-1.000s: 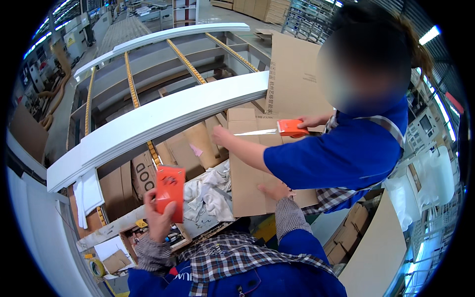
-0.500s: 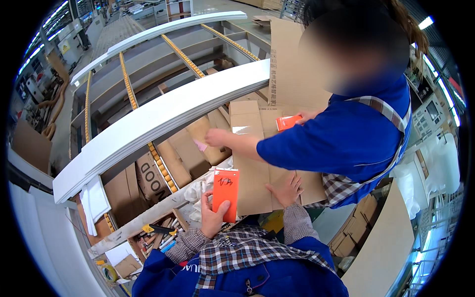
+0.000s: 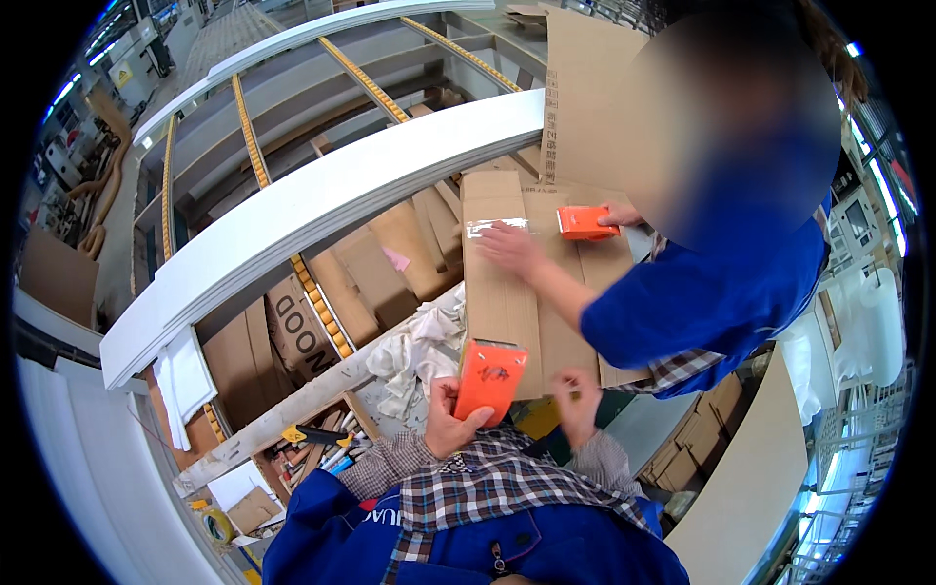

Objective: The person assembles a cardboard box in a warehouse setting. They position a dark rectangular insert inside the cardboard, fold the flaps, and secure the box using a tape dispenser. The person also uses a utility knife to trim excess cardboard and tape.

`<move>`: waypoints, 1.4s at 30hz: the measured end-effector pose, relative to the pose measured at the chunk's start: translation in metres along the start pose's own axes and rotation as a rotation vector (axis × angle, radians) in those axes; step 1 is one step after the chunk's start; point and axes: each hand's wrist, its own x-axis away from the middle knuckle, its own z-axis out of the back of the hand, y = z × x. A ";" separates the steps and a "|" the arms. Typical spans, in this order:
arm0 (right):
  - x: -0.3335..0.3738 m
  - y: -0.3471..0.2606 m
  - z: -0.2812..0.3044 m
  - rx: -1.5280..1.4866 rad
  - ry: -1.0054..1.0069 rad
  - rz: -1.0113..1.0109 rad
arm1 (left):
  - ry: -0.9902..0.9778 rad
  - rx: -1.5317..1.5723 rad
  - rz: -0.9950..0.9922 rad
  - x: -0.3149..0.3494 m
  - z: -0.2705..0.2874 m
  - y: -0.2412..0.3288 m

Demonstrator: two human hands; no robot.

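My left hand (image 3: 450, 421) is closed around an orange tape dispenser (image 3: 492, 378) with black handwriting on its flat side, held upright by the near edge of the cardboard. My right hand (image 3: 576, 405) is raised just off that edge, its fingers curled and blurred; whether anything is between them cannot be made out. Beyond lies a folded brown cardboard piece (image 3: 502, 312) with a strip of clear tape (image 3: 487, 227) across it. A co-worker's hand (image 3: 512, 252) presses beside the strip, while that person's other hand holds a second orange tape dispenser (image 3: 582, 222).
White stacked boards (image 3: 322, 219) cross a frame with yellow roller strips (image 3: 252, 132). White rags (image 3: 414, 356) lie left of the cardboard. A wooden box (image 3: 322, 444) holds markers and a yellow-black cutter. The co-worker (image 3: 721, 263) leans in from the right. A tape roll (image 3: 216, 527) sits lower left.
My left hand and its tape dispenser have shifted right, the dispenser tilting. My right hand has lifted off the cardboard and curled. The co-worker's reaching hand has moved onto the cardboard by the tape strip.
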 end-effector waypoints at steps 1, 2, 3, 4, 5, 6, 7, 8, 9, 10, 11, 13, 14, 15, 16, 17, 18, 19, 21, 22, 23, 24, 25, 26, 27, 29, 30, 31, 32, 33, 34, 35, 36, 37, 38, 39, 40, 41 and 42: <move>0.020 -0.022 -0.015 -0.002 -0.185 0.092 | -0.070 -0.018 -0.082 0.002 0.000 -0.006; 0.031 -0.058 -0.028 -0.156 -0.232 0.263 | -0.149 -0.020 -0.155 0.003 0.000 -0.013; 0.029 -0.083 -0.042 -0.322 -0.284 0.452 | -0.222 -0.039 -0.242 0.005 0.001 -0.018; 0.023 -0.089 -0.051 -0.385 -0.359 0.450 | -0.289 -0.103 -0.339 0.005 0.002 -0.017; 0.020 -0.095 -0.051 -0.441 -0.424 0.445 | -0.313 -0.255 -0.437 0.000 0.000 -0.009; 0.018 -0.099 -0.047 -0.407 -0.436 0.504 | -0.333 -0.407 -0.536 -0.006 -0.001 0.001; 0.016 -0.100 -0.039 -0.264 -0.435 0.584 | -0.348 -0.563 -0.635 -0.013 -0.001 0.015; 0.012 -0.096 -0.033 -0.128 -0.445 0.659 | -0.537 -0.720 -0.621 -0.022 0.005 0.029; 0.012 -0.091 -0.032 0.009 -0.453 0.733 | -0.584 -0.725 -0.612 -0.027 0.008 0.038; 0.020 -0.075 -0.038 -0.287 -0.422 0.455 | -0.641 -0.714 -0.606 -0.034 0.007 0.045; 0.021 -0.078 -0.034 -0.140 -0.345 0.539 | -0.688 -0.714 -0.596 -0.038 0.008 0.055; 0.023 -0.086 -0.020 0.149 -0.191 0.702 | -0.604 -0.640 -0.615 -0.043 0.005 0.079; 0.027 -0.086 -0.020 0.024 -0.193 0.584 | -0.546 -0.588 -0.634 -0.045 -0.005 0.094; 0.033 -0.086 -0.018 -0.107 -0.174 0.467 | -0.494 -0.531 -0.650 -0.048 -0.016 0.107; 0.033 -0.085 -0.016 -0.113 -0.171 0.450 | -0.518 -0.518 -0.704 -0.050 -0.024 0.116; 0.032 -0.087 -0.013 -0.002 -0.141 0.556 | -0.600 -0.585 -0.708 -0.049 -0.028 0.119; 0.031 -0.087 -0.011 0.104 -0.097 0.657 | -0.684 -0.651 -0.711 -0.048 -0.031 0.121; 0.033 -0.083 -0.012 -0.034 -0.126 0.514 | -0.771 -0.712 -0.716 -0.050 -0.036 0.123; 0.035 -0.076 -0.018 -0.076 -0.143 0.468 | -0.770 -0.702 -0.645 -0.051 -0.040 0.129; 0.037 -0.072 -0.017 0.017 -0.110 0.554 | -0.781 -0.685 -0.614 -0.053 -0.040 0.127; 0.037 -0.070 -0.018 0.100 -0.081 0.640 | -0.784 -0.675 -0.576 -0.056 -0.040 0.124; 0.037 -0.077 -0.016 0.090 -0.109 0.660 | -0.754 -0.652 -0.466 -0.062 -0.041 0.121; 0.039 -0.080 -0.015 0.081 -0.139 0.671 | -0.801 -0.598 -0.144 -0.073 -0.044 0.122; 0.043 -0.076 -0.018 0.014 -0.167 0.585 | -0.843 -0.537 0.021 -0.085 -0.043 0.116; 0.047 -0.072 -0.021 -0.052 -0.193 0.497 | -0.882 -0.473 0.186 -0.100 -0.042 0.105; 0.045 -0.068 -0.025 -0.106 -0.218 0.398 | -0.850 -0.260 0.530 -0.127 -0.038 0.086; 0.043 -0.065 -0.025 -0.124 -0.223 0.362 | -0.829 -0.149 0.700 -0.138 -0.037 0.076; 0.042 -0.062 -0.025 -0.141 -0.220 0.319 | -0.822 -0.244 0.656 -0.145 -0.037 0.061; 0.040 -0.060 -0.025 -0.176 -0.226 0.276 | -0.811 -0.341 0.608 -0.151 -0.038 0.048; 0.038 -0.059 -0.026 -0.282 -0.223 0.179 | -0.799 -0.438 0.559 -0.157 -0.042 0.040; 0.037 -0.056 -0.028 -0.386 -0.231 0.085 | -0.818 -0.462 0.485 -0.167 -0.046 0.038; 0.036 -0.053 -0.029 -0.488 -0.227 -0.023 | -0.811 -0.590 0.428 -0.187 -0.050 0.032; 0.036 -0.050 -0.025 -0.533 -0.228 -0.072 | -0.801 -0.718 0.368 -0.215 -0.052 0.023; 0.038 -0.047 -0.023 -0.577 -0.242 -0.117 | -0.610 -0.557 0.254 -0.252 -0.040 -0.007; 0.042 -0.041 -0.021 -0.584 -0.219 -0.187 | -0.406 -0.642 0.256 -0.289 -0.057 0.007; 0.047 -0.036 -0.023 -0.590 -0.221 -0.241 | -0.433 -0.577 0.177 -0.342 -0.042 -0.014; 0.048 -0.032 -0.028 -0.661 -0.148 -0.322 | -0.392 -0.785 0.133 -0.372 -0.051 -0.003; 0.041 -0.030 -0.028 -0.645 -0.132 -0.309 | -0.346 -0.994 0.088 -0.389 -0.060 0.006; 0.032 -0.029 -0.027 -0.628 -0.114 -0.296 | -0.347 -1.000 0.059 -0.400 -0.063 -0.007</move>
